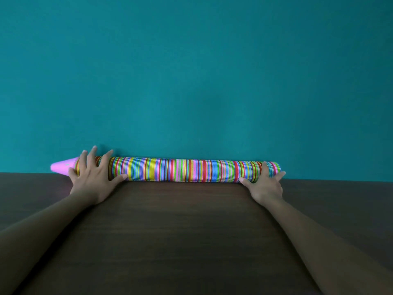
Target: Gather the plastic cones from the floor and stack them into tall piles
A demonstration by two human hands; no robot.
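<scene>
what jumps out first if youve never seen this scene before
The eye goes first to the long stack of cones, striped in many colours, lying on its side on the dark wooden surface against the teal wall, with a pink cone tip poking out at its left end. Next come the two bare hands: the left hand spread over the stack's left end and the right hand holding its right end.

dim, soft focus, wide-angle edge bend
</scene>
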